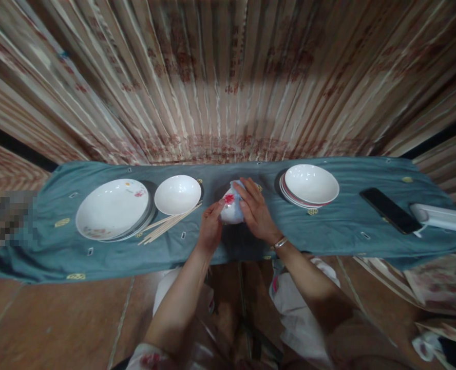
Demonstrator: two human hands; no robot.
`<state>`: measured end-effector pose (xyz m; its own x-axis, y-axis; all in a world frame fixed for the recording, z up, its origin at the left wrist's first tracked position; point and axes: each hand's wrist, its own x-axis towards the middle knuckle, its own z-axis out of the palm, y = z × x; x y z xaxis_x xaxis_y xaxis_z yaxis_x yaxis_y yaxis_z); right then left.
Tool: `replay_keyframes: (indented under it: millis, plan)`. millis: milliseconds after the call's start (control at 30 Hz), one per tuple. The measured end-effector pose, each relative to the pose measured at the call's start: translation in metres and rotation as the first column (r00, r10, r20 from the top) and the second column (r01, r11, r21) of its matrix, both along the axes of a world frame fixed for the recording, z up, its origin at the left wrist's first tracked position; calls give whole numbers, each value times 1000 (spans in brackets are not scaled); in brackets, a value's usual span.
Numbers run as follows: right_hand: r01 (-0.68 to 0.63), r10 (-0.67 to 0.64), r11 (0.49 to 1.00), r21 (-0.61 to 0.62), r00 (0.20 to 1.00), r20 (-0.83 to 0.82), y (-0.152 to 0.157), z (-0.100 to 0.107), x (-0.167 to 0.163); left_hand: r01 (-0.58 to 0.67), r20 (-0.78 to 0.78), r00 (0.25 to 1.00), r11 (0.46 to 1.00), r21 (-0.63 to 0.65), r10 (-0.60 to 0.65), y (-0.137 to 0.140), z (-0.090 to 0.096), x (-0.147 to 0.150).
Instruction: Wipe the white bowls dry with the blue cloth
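Over the middle of the table I hold a white bowl (230, 211) with a red flower on its outside, tilted so that side faces me. My left hand (211, 222) is closed on the bowl's left edge. A light blue cloth (236, 193) lies against the bowl's right side, pressed there by my right hand (253, 205), whose fingers are bent over it. Just left of my hands stands another white bowl (177, 194), with several wooden chopsticks (166, 226) lying by its front edge. To the right sits a stack of white bowls (311, 184).
A teal patterned cloth (112, 262) covers the long narrow table. A stack of floral plates (112, 210) stands at the left. On the right lie a black phone (390, 209) and a white device (443, 217) with a cable. A pleated curtain (228, 82) hangs behind.
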<state>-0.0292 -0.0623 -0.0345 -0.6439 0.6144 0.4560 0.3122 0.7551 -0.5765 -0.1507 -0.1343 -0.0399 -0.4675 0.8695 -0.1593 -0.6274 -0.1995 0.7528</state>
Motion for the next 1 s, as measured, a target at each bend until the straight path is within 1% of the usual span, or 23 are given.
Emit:
replay_keyframes:
  millis: [67,167,267,367,433,500,600,733,800,900,1000]
  plan:
    - [-2,-5,996,-91,998,-70,5,-4,1,5,6,1000,1000,-4,-5,0,1,1]
    - [-7,-23,977,-214,990,-139,10,-9,1,-8,26,1000,1000,-6,8,1,1,1]
    - [-26,-19,965,-262,986,-167,12,-11,2,-5,14,1000,1000,-21,5,0,0,0]
    - [-50,6,965,-258,986,-168,13,-11,3,4,-92,996,999,-54,-9,-3,-1,-5]
    - [-58,18,968,-246,987,-161,13,-10,4,6,-199,980,997,-72,-20,-6,0,-10]
    - [-66,34,973,-219,989,-146,11,-8,4,13,-265,964,997,-80,-34,-9,2,-14]
    - [-95,80,985,-145,992,-101,6,-5,3,29,-266,963,996,-79,-49,-12,8,-18]
    - [-152,151,988,-27,988,-13,-3,-2,1,77,-276,955,991,-112,-106,-13,13,-19]
    - [-175,175,985,-4,985,1,-5,-1,0,92,-275,954,989,-118,-122,-14,13,-19]
    - [-185,184,982,-45,982,-36,-4,-4,1,122,-238,960,986,-113,-146,-16,12,-19]
    - [-154,142,974,-167,986,-83,0,-8,2,142,-204,965,983,-119,-164,-20,12,-16]
